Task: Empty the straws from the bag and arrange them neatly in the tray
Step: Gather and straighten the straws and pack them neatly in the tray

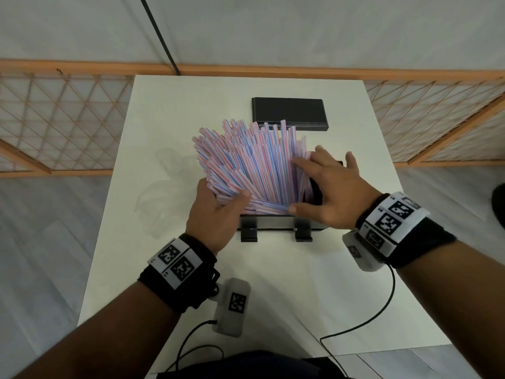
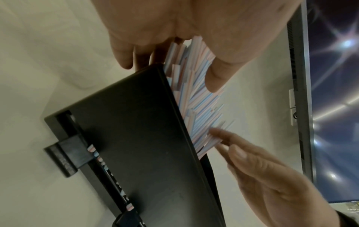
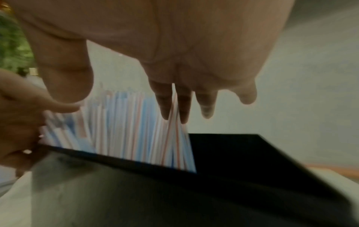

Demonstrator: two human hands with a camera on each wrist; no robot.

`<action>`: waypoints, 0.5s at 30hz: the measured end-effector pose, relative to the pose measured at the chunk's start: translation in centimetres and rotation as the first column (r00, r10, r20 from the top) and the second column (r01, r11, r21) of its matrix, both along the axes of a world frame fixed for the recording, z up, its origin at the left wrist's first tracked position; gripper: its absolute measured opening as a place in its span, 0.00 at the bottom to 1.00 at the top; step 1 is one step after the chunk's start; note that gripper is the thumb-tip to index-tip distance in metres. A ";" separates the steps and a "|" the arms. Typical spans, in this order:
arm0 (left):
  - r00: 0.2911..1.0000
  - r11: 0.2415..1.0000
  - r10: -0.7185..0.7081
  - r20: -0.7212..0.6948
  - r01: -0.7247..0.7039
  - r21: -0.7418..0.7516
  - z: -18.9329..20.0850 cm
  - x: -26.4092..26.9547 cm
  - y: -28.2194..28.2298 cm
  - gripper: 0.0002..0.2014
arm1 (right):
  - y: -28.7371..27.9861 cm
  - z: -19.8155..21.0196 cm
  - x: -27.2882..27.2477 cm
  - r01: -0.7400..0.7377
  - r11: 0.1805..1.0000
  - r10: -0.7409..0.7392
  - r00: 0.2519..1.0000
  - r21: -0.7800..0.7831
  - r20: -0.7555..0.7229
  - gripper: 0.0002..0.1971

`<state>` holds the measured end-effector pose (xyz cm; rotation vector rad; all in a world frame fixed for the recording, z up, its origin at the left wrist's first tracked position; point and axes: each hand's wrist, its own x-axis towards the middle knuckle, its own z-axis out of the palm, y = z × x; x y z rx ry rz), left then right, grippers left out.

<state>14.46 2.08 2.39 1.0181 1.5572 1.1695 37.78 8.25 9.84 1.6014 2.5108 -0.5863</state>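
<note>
A thick bunch of red, blue and white striped straws [image 1: 246,165] stands fanned out in the black tray [image 1: 276,224] at mid table. My left hand [image 1: 218,212] grips the bunch low on its left side, thumb across the front. In the left wrist view that thumb lies on the straws [image 2: 202,107] above the tray wall [image 2: 136,130]. My right hand [image 1: 328,187] is spread flat against the right side of the fan. The right wrist view shows its straight fingers [image 3: 165,104] touching the straws [image 3: 126,122], one straw between two of them. The empty clear bag [image 1: 164,187] lies left of the tray.
A flat black lid [image 1: 289,113] lies behind the tray near the far edge of the white table [image 1: 273,283]. Black cables [image 1: 382,310] trail from my wristbands over the near edge. A wooden lattice screen [image 1: 54,119] runs behind the table.
</note>
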 end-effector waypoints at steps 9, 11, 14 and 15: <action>0.999 1.000 0.001 0.046 -0.001 -0.019 -0.3 0.0 0.2 0.39 | -0.9 -1.1 -1.6 -0.114 0.993 0.100 0.921 -0.013 -0.377 0.33; 0.999 0.999 -0.004 0.052 0.006 -0.038 -0.4 0.0 0.1 0.41 | -1.3 -1.6 -1.1 0.033 0.994 0.026 0.850 0.102 -0.526 0.20; 0.998 0.998 -0.009 0.067 0.013 -0.059 -0.3 0.0 -0.1 0.44 | -1.2 -1.8 -0.5 0.370 0.925 -0.295 0.844 0.087 -0.448 0.17; 0.997 0.998 -0.009 0.073 0.013 -0.056 -0.2 0.0 -0.2 0.45 | -0.9 -2.0 -0.5 0.407 0.913 -0.381 0.871 0.018 -0.310 0.22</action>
